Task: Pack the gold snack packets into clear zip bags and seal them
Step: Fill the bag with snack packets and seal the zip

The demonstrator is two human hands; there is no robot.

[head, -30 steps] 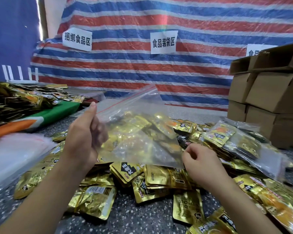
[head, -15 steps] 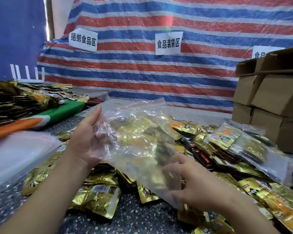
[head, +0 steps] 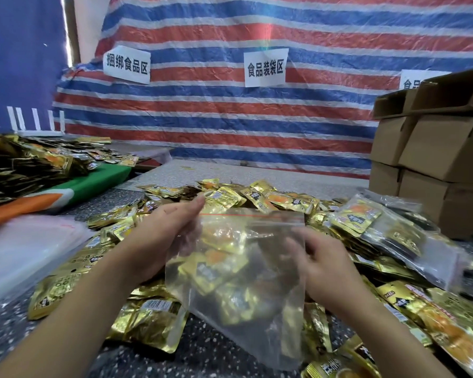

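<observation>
Above the speckled tabletop [head: 202,353], one clear zip bag [head: 238,271] with several gold packets inside is hanging between two hands: the left hand [head: 159,236] is cupping its side with straight fingers, and the right hand [head: 320,266] is touching it, blurred, its fingers' grip impossible to tell. Loose gold packets [head: 145,320], too many to count, are crowding the tabletop around it, a filled bag [head: 388,230] is lying just right, and five stacked cardboard boxes [head: 443,151] are walling the right edge.

Bare tabletop [head: 257,173] behind packet heap [head: 257,195]; cardboard boxes [head: 434,159] block right side.
</observation>
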